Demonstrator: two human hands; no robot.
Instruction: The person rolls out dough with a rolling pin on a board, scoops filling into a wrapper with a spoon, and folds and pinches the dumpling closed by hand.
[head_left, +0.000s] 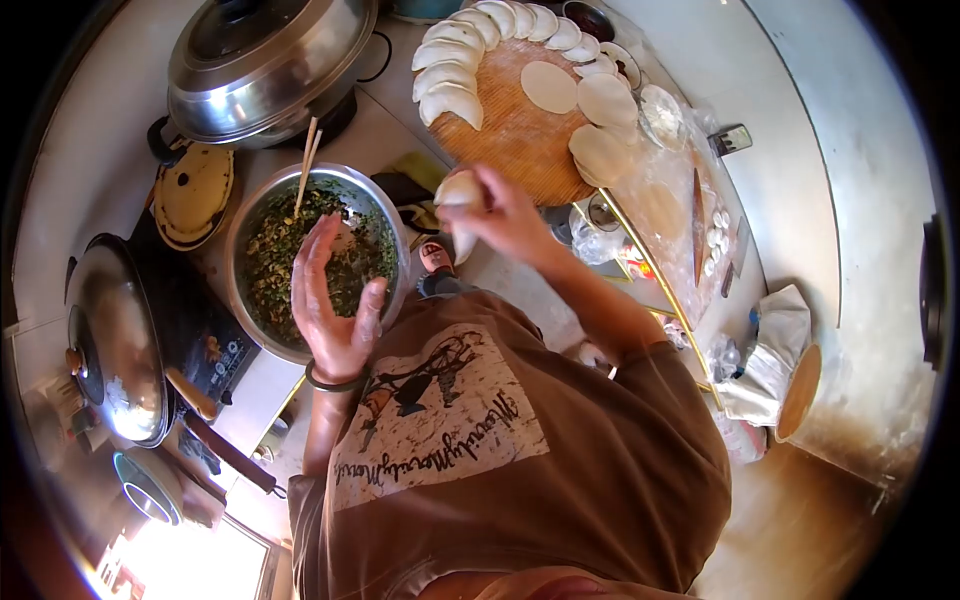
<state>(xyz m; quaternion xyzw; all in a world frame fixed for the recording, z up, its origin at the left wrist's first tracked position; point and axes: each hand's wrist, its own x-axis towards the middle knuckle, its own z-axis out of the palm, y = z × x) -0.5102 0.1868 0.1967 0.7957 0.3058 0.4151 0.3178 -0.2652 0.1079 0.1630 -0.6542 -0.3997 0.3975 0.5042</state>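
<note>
Just short of the round brown wooden board [510, 115], the nearer right hand [506, 214] clasps a white dough piece [459, 189]; the left hand [331, 318], thumb apart.

Pale wall [885, 330], brownish floor [790, 530], glaring window [195, 560] at lower left

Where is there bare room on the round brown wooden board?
On the board, a bare patch runs from the middle toward the near edge, between white crescent-shaped dumplings and flat, round dough wrappers. Dumplings crowd its left and far rim, wrappers its right.
</note>
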